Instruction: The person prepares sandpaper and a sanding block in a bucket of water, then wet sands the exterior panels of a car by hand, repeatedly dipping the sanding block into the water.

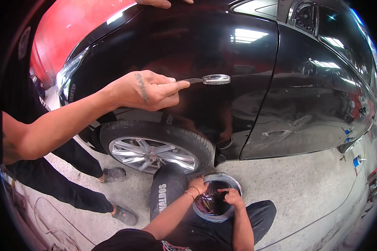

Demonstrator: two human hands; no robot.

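My left hand, with a bracelet at the wrist, is at the left side of a round bucket. Its fingers are curled and what they hold, if anything, is too small to make out. Over the bucket's right side, my right hand is open, its index finger stretched out. Inside the bucket is dark liquid with reflections. Above, a co-worker's hand holds a thin blade against the small side light on the black fender.
The car's front wheel stands beside my knee. Its front door is dented and scratched low down. The co-worker's shoes are at left. A cable crosses the floor at right. Another hand rests at the top edge.
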